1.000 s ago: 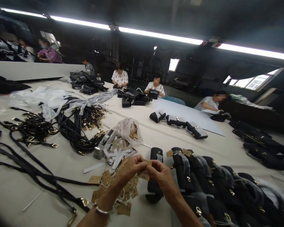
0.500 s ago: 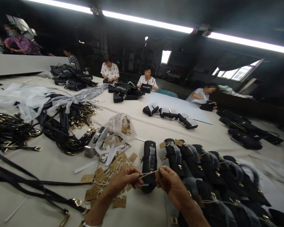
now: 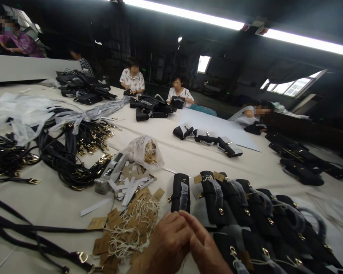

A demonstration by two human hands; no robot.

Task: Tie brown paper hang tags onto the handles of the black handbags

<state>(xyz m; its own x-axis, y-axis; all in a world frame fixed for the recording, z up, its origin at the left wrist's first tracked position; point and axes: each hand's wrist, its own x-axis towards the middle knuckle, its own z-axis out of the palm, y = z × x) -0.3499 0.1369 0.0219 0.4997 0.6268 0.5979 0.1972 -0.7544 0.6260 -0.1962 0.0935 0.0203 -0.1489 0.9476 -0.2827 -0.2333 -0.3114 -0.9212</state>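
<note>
The left hand (image 3: 168, 239) and the right hand (image 3: 203, 241) are held together, curled against each other; whether anything is gripped between them cannot be told. Brown hang tags (image 3: 133, 225) with white strings (image 3: 124, 243) are heaped just left of them, and a black handbag (image 3: 176, 192) is laid directly beyond, partly covered by them, on the cream table (image 3: 151, 128)

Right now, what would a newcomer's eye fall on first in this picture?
Most likely the rows of black bags with shiny clasps at the lower right, beside the person's right hand, which meets the left hand at the bottom centre. Left of the hands lies a heap of brown tags with tangled white strings; farther left is a mass of dark straps. Bright light tubes cut across the top.
</note>
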